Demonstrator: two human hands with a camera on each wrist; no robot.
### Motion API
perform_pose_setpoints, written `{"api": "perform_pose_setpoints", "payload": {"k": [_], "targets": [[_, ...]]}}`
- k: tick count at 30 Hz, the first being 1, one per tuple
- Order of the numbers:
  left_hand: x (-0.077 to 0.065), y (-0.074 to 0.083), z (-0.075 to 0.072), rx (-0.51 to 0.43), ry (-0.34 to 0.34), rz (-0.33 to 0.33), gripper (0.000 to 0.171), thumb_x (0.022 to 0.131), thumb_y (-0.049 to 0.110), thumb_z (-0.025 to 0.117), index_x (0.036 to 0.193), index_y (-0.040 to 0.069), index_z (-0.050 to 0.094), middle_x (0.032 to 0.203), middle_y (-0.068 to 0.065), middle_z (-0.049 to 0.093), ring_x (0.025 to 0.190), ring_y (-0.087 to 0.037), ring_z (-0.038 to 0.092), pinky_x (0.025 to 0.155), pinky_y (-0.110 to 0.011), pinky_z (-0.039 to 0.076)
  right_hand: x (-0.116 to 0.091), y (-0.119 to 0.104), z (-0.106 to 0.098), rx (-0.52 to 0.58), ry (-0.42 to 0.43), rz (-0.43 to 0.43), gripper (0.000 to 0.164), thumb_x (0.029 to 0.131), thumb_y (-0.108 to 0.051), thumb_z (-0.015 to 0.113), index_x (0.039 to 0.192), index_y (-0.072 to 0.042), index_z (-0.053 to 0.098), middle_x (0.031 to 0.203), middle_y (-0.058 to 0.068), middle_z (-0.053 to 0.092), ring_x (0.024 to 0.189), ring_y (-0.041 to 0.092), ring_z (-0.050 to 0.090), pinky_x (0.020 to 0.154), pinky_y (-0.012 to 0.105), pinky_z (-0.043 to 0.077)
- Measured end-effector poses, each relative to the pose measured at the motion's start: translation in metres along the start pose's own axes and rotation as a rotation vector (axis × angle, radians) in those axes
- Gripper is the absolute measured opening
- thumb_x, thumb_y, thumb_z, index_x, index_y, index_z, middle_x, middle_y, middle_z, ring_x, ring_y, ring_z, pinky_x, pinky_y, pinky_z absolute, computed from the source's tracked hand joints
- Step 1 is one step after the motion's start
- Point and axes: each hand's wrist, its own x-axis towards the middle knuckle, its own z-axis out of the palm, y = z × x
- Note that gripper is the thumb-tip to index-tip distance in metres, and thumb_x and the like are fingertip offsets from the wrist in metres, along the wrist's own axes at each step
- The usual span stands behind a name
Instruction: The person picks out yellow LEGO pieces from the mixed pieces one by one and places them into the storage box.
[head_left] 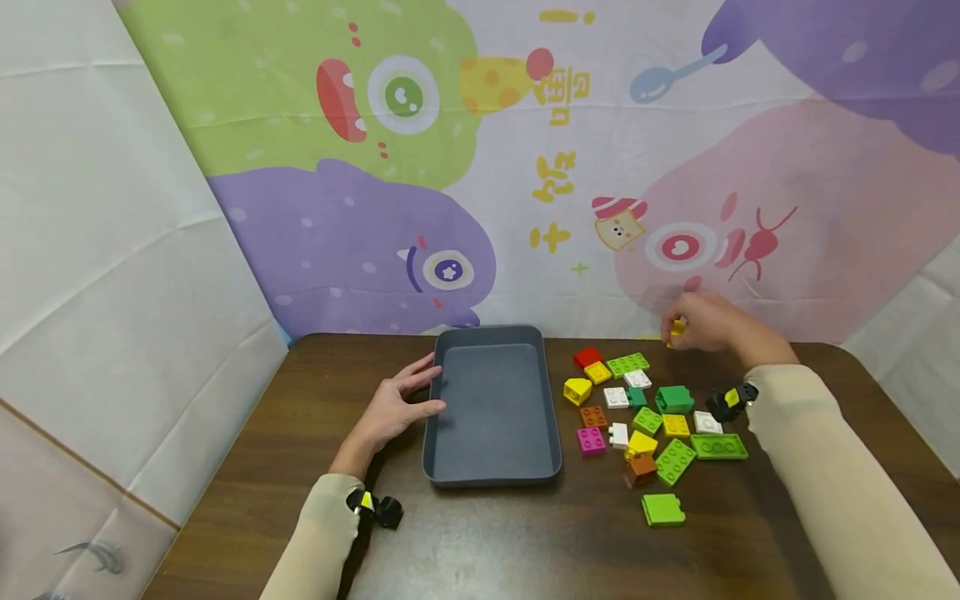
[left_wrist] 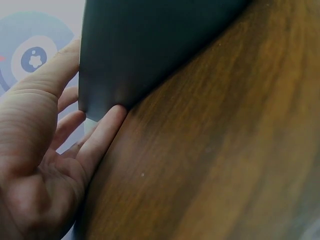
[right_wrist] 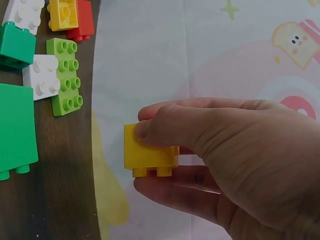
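Currently, a yellow plastic studded block (right_wrist: 144, 158) is pinched by the right hand (head_left: 705, 322) at two o'clock from a dark grey rectangular tray (head_left: 492, 417), whose long axis is pointed twelve-to-six and whose nine o'clock side is touched by the nearer, spread-fingered left hand (head_left: 392, 408).

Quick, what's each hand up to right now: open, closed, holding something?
Left hand: open, touching the side of the dark gray tray.
Right hand: closed, holding a yellow studded toy brick.
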Motion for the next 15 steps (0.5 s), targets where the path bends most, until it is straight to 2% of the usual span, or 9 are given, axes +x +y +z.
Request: {"api": "perform_pose_setpoints", "payload": {"k": [7, 15], "targets": [[0.0, 0.0, -0.001, -0.004, 0.0, -0.002, 0.068, 0.082, 0.028, 0.082, 0.142, 0.007, 0.057, 0.163, -0.003, 0.037, 0.14, -0.034, 0.046, 0.111, -0.058, 0.041, 0.004, -0.002, 0.003, -0.004, 0.009, -0.002, 0.01, 0.079, -0.008, 0.08, 0.077, -0.017, 0.077, 0.078, 0.003, 0.069, 0.075, 0.024, 0.054, 0.071, 0.039, 0.049], [0.0, 0.0, -0.002, -0.008, -0.001, -0.003, 0.067, 0.083, 0.025, 0.082, 0.142, 0.007, 0.057, 0.163, -0.002, 0.036, 0.14, -0.034, 0.045, 0.112, -0.058, 0.04, 0.012, -0.004, 0.007, 0.01, 0.028, 0.009, 0.005, 0.08, -0.011, 0.08, 0.078, -0.013, 0.077, 0.078, 0.003, 0.069, 0.074, 0.024, 0.054, 0.068, 0.037, 0.045]]}}
